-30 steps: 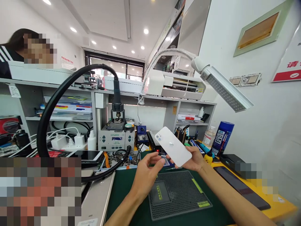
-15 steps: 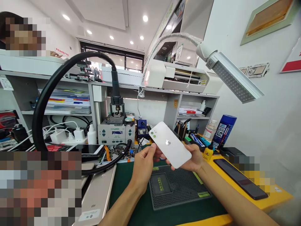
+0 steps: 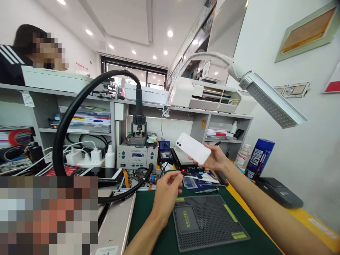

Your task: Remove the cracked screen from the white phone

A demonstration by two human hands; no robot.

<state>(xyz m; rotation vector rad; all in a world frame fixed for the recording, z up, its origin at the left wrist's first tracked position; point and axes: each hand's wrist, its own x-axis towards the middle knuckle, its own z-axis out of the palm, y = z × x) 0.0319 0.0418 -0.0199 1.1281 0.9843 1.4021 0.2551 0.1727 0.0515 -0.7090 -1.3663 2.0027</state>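
A white smartphone (image 3: 193, 148) is in my right hand (image 3: 216, 158), held up above the desk with its back and camera lenses toward me. The fingers grip its right-hand end, some of them behind it. My left hand (image 3: 168, 191) hangs lower and to the left, apart from the phone. Its fingers are curled, with thumb and forefinger together; whether anything small is between them is hidden. Beneath the hands lies a grey perforated mat (image 3: 209, 223) on a green work surface (image 3: 148, 216). A thin screwdriver (image 3: 207, 191) lies just beyond the mat.
A hot-air station (image 3: 137, 156) stands at the back, its black hose (image 3: 60, 138) arching on my left. A tray of small parts (image 3: 145, 180) and a gold phone (image 3: 117, 223) lie left. A blue spray can (image 3: 259, 157) and black case (image 3: 278, 191) stand right. An LED lamp (image 3: 273, 101) hangs above.
My right hand has carried the phone away, farther from me, and tipped it flatter. My left hand has come apart from the phone. The view has also shifted, showing the screwdriver.
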